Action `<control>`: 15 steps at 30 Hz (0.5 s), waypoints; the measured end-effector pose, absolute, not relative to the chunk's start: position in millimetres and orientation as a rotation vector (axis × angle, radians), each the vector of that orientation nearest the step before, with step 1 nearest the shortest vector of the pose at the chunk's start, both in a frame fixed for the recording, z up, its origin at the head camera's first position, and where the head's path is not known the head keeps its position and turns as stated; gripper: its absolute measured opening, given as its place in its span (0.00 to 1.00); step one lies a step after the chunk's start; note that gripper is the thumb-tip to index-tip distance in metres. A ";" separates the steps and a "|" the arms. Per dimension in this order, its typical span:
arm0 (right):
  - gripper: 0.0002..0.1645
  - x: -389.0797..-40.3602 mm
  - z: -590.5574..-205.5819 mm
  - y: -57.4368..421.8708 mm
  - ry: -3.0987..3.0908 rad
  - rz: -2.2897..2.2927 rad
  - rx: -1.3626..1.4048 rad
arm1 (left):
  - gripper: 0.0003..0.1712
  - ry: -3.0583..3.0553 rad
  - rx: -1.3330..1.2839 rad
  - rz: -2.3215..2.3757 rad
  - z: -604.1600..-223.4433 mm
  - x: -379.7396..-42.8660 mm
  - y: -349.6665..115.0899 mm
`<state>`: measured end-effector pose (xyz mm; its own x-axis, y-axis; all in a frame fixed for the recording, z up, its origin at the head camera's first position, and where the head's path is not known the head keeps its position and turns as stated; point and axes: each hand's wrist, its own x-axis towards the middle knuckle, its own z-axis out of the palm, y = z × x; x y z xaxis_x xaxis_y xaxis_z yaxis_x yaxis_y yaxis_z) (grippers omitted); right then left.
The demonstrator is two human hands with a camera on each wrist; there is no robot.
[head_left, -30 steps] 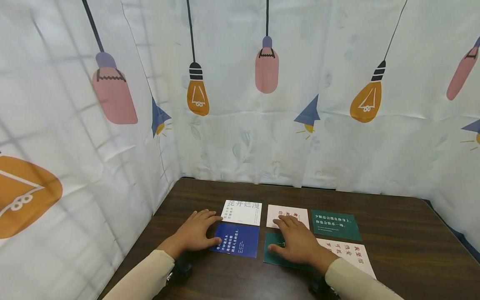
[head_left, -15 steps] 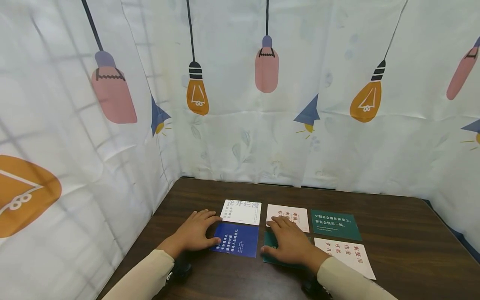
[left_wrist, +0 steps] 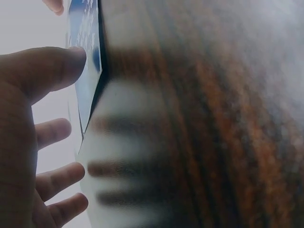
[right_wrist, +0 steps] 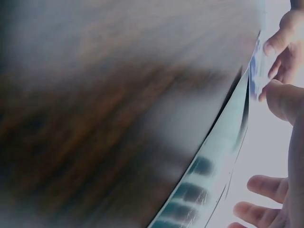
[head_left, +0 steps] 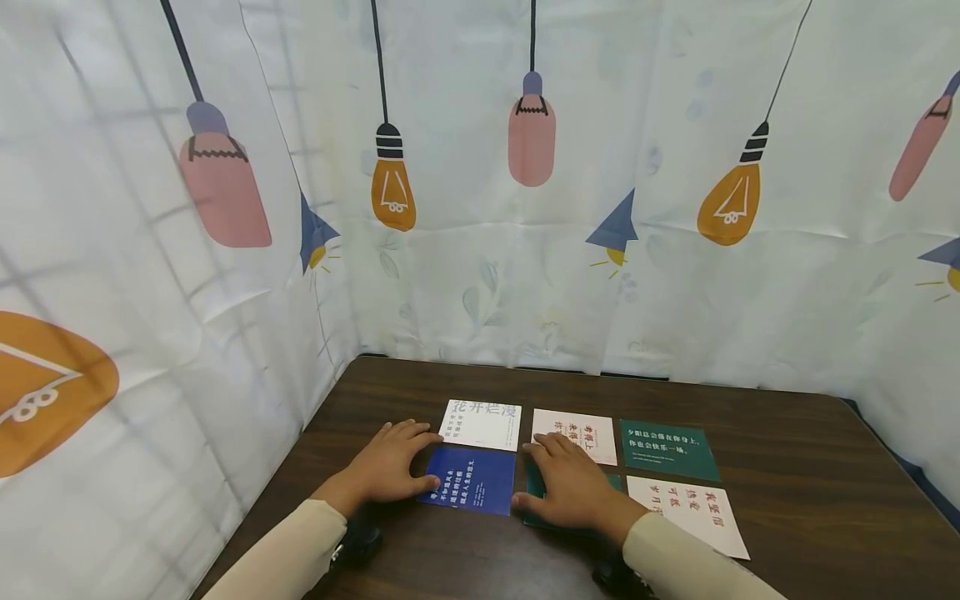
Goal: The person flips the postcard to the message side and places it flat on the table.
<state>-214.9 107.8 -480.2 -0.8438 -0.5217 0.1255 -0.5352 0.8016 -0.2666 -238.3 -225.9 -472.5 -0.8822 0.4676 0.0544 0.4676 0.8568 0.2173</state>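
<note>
My left hand [head_left: 393, 462] lies with spread fingers at the left edge of a blue card [head_left: 483, 483] printed with white characters. In the left wrist view its thumb [left_wrist: 66, 69] overlaps that card, and the other fingers show dark reflections in the tabletop. Extended over a dark green card [head_left: 534, 479], my right hand [head_left: 573, 487] hides most of it. Its fingertips reach the near edge of a pale pink card [head_left: 555, 422] with red characters. The right wrist view shows finger reflections on the green card's glossy face. Neither hand grips anything.
Behind the blue card is a white card [head_left: 487, 429] with grey characters. To the right lie another green card [head_left: 671, 450] and, nearer, a white card with red characters [head_left: 693, 512]. All rest flat on a dark wooden table [head_left: 810, 492], with a patterned curtain [head_left: 465, 275] around it.
My right hand has slid left over the near green card, uncovering more of the pale pink card. My left hand and the cards stay where they were.
</note>
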 end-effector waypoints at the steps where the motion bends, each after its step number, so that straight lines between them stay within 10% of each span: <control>1: 0.50 -215.1 -479.5 107.1 -2.942 0.454 0.862 | 0.39 3.025 0.763 0.356 -472.4 -238.2 -225.6; 15: 0.50 -215.1 -473.0 94.1 -2.969 0.393 0.902 | 0.38 3.016 0.739 0.358 -471.7 -237.4 -224.8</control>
